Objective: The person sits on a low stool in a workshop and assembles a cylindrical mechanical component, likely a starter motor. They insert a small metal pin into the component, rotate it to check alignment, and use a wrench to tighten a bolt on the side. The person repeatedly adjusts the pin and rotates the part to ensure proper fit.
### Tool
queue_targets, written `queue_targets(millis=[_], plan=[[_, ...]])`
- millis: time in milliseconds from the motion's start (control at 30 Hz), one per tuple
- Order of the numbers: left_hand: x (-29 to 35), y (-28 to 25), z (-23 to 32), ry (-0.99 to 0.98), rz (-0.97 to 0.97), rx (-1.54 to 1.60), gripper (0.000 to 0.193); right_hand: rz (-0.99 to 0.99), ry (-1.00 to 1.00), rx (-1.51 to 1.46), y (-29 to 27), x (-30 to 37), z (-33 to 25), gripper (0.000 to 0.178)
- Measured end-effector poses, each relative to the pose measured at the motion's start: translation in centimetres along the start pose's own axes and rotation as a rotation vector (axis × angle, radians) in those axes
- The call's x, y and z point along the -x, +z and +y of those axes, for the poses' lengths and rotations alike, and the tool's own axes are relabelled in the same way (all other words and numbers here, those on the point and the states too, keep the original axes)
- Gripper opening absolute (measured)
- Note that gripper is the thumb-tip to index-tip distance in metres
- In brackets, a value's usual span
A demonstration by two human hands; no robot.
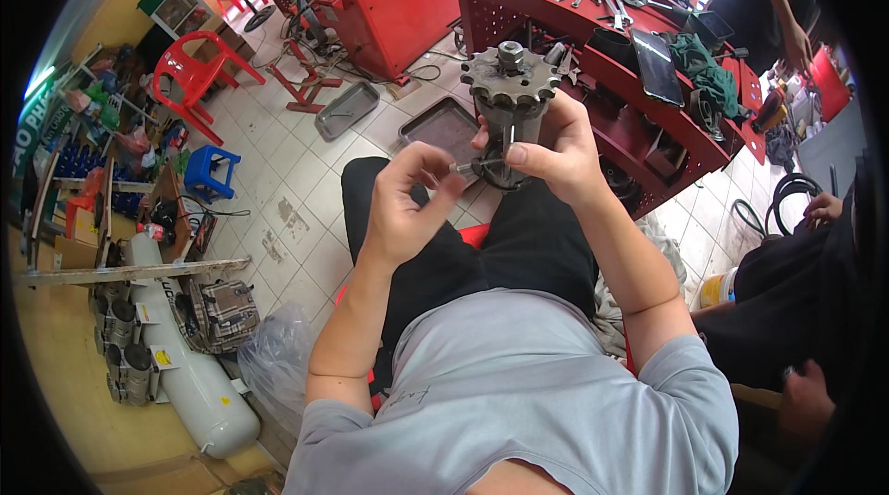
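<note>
A greasy metal sprocket assembly [510,78] is held up above my lap. Its toothed wheel faces up with a nut at the centre, and a dark cylindrical body hangs beneath. My right hand [560,154] wraps round the body, thumb across its front beside an upright metal rod. On the other side, my left hand [414,197] has its fingers closed at a small silver bolt-like piece [461,167], which sticks out low from the assembly. Those fingertips are slightly blurred. The back of the body is hidden by my right hand.
Beyond my knees lie two metal trays [348,111] [439,129] on the tiled floor. A red tool cart [593,27] carries wrenches, a phone [656,67] and a green cloth [701,69]. Left stand a blue stool [212,173] and red chair [199,69]. Other people are at the right.
</note>
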State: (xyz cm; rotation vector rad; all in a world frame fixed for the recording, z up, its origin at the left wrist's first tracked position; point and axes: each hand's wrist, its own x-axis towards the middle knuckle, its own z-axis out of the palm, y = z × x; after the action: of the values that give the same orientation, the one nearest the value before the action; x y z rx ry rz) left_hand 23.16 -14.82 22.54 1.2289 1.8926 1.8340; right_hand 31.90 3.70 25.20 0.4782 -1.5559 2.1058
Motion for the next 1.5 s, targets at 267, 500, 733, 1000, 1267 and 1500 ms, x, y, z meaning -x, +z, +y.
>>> queue_targets(millis=[267, 500, 733, 1000, 1267, 1500], plan=[[0.0, 0.1, 0.1, 0.007, 0.003, 0.070, 0.038, 0.065, 0.041, 0.059, 0.5, 0.1, -0.4, 0.052], [0.0, 0.3, 0.1, -0.056, -0.029, 0.003, 0.039, 0.048, 0.041, 0.099, 0.6, 0.0, -0.3, 0.051], [-0.1, 0.7, -0.7, -0.140, 0.003, 0.059, 0.042, 0.064, 0.090, 0.096, 0.6, -0.2, 0.2, 0.050], [0.2, 0.7, -2.7, -0.161, -0.030, -0.007, 0.056, 0.104, 0.137, 0.096, 1.2, -0.2, 0.7, 0.048], [0.1, 1.4, -2.9, -0.190, 0.037, -0.058, 0.054, 0.135, 0.232, 0.065, 0.6, -0.5, 1.1, 0.038], [0.0, 1.3, -4.0, -0.249, -0.014, 0.142, 0.042, 0.108, 0.328, 0.020, -0.3, -0.5, 1.8, 0.054]])
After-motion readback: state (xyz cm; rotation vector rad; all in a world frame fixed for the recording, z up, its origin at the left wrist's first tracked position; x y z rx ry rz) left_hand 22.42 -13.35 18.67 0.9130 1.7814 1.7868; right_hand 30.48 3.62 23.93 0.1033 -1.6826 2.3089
